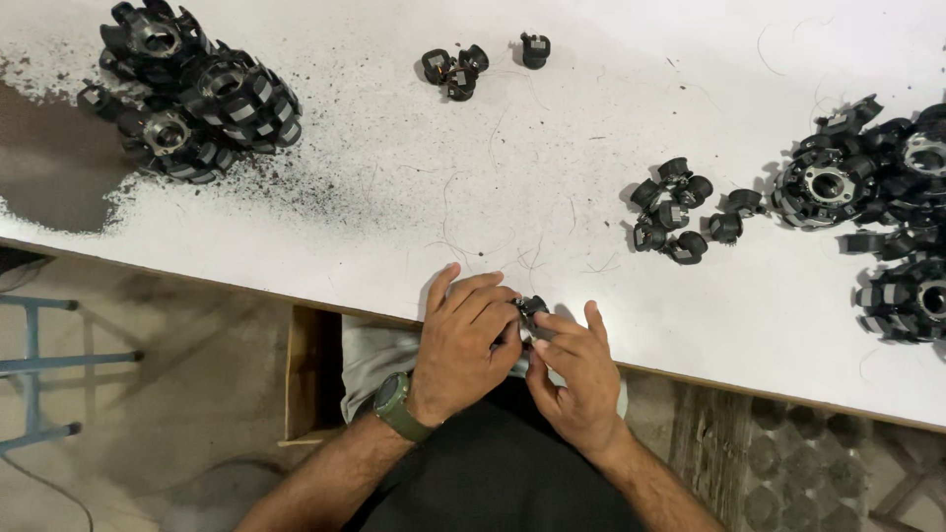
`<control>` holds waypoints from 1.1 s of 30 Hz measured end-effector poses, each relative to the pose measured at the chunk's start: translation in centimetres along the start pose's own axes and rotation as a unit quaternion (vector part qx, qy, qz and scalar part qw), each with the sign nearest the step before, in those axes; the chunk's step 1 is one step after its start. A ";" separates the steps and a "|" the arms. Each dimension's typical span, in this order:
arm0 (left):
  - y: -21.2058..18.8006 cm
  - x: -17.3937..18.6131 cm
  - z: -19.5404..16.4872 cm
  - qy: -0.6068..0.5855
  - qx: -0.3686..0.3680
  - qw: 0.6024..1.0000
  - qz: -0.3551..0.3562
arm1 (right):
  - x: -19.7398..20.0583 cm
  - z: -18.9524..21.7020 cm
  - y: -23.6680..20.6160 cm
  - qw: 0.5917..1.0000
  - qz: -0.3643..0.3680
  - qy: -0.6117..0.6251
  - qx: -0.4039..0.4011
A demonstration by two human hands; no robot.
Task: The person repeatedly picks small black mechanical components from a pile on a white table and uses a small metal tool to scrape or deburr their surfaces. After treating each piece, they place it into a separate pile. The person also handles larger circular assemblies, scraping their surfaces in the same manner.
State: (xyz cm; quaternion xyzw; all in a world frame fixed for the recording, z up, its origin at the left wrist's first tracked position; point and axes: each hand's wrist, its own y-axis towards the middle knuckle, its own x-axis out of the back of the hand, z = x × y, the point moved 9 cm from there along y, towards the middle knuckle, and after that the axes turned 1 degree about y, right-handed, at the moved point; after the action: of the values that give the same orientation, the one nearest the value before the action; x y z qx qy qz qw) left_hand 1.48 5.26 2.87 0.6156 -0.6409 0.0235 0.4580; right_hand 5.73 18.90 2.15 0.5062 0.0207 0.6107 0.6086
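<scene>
1. At the table's near edge, at six o'clock in the view, the left hand (pixel 465 340) and the right hand (pixel 576 369) meet around a small black plastic part with a grey metal insert (pixel 532 313); both hands pinch it between fingertips and thumbs, with the left fingers curled over it.
2. By its looks the part is light, stiff and hard, hardly fragile. It is small enough to slip, so the black rim seems the surest hold.
3. Only its top shows: dark, blocky, with a dull metallic glint. The rest is hidden by the fingers.
4. At two o'clock from the hands lies a loose cluster of similar small black cap-like pieces (pixel 672 211) on the white tabletop (pixel 394 207).
5. At three o'clock, a heap of larger black ring-shaped assemblies with silver centres (pixel 877 197).
6. At twelve o'clock, far off, a few more small black pieces (pixel 455 71).
7. At ten o'clock, another pile of black ring assemblies (pixel 192 94) amid dark gritty dust (pixel 296 182).
</scene>
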 end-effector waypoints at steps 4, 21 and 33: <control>-0.1 0.0 0.1 -0.010 0.003 1.000 0.010 | 0.0 0.0 0.2 1.000 -0.009 -0.019 -0.008; -0.7 -0.1 0.6 -0.005 0.010 1.000 0.002 | 2.4 -0.6 2.3 0.995 -0.006 -0.097 -0.022; 0.3 2.0 -1.0 -0.002 -0.025 1.000 -0.009 | 0.8 -1.2 3.9 0.989 0.082 -0.096 -0.074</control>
State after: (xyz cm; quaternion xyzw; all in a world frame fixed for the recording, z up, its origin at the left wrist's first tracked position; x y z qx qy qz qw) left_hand 2.11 4.41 4.85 0.6096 -0.6371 0.0021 0.4717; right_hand 2.29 19.17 4.54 0.5163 -0.1242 0.6068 0.5914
